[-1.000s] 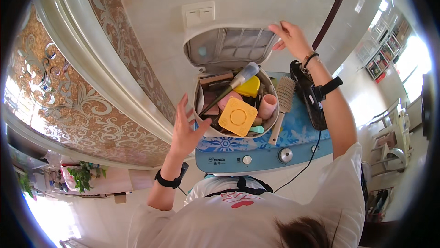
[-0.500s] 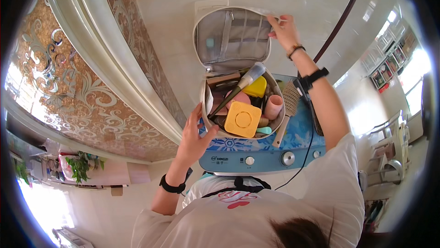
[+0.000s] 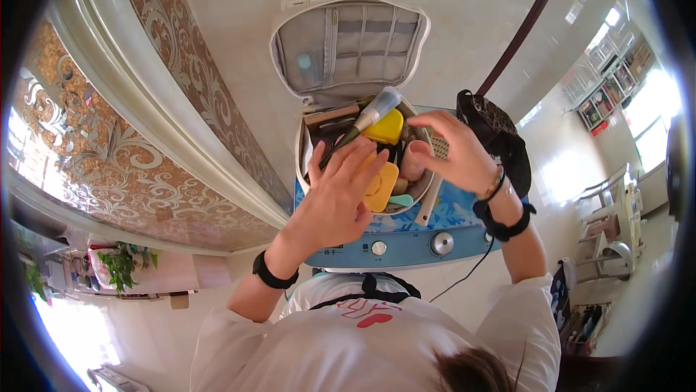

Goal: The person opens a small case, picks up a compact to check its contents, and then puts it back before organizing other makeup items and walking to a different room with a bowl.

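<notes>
An unzipped white cosmetic bag (image 3: 299, 163) stands full of things, its grey-lined lid (image 3: 373, 58) folded back. My left hand (image 3: 335, 192) is over its near left part, fingers spread and partly covering a yellow square case (image 3: 383, 187). At the bag's right side hovers my right hand (image 3: 467, 160), thumb and fingers apart, the thumb close to a pink cylinder (image 3: 415, 164). A makeup brush with a clear cap (image 3: 380, 108) lies slanted across the contents, beside a bright yellow case (image 3: 388, 126). A teal-ended item (image 3: 401, 200) pokes out at the near rim.
The bag rests on a blue appliance (image 3: 399, 248) with knobs on its front panel. A hairbrush (image 3: 429, 205) lies right of the bag, and a black bag (image 3: 511, 149) beyond it. A patterned panel with cream trim (image 3: 181, 142) rises at left. A dark cable hangs in front.
My right hand has let go of the bag's lid and come down to the bag's right side. My left hand has moved from the bag's outer wall to over its contents.
</notes>
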Motion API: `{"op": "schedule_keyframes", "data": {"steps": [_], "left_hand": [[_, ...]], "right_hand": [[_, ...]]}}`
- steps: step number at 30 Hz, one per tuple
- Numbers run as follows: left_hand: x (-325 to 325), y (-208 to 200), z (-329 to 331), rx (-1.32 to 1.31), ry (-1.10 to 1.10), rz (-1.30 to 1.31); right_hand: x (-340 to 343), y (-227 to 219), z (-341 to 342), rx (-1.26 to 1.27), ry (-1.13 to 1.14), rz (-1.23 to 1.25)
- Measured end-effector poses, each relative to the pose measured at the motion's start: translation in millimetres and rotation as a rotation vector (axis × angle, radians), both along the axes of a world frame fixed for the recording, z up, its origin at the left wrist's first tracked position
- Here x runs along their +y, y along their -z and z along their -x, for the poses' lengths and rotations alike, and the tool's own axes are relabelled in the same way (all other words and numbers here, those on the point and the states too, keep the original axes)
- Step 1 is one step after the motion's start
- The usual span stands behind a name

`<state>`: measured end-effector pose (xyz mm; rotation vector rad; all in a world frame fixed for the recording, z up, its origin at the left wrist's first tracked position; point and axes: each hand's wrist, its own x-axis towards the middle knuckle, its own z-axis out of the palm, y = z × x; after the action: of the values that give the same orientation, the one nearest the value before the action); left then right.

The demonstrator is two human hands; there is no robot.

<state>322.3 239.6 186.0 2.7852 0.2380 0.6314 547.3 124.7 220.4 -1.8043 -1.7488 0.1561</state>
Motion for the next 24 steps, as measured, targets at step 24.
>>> {"op": "schedule_keyframes", "data": {"steps": [24], "left_hand": [[-13,13,33,-0.450,0.185,1.012]], "right_hand": [[-30,25,109,0.994,-0.198,-0.047]]}}
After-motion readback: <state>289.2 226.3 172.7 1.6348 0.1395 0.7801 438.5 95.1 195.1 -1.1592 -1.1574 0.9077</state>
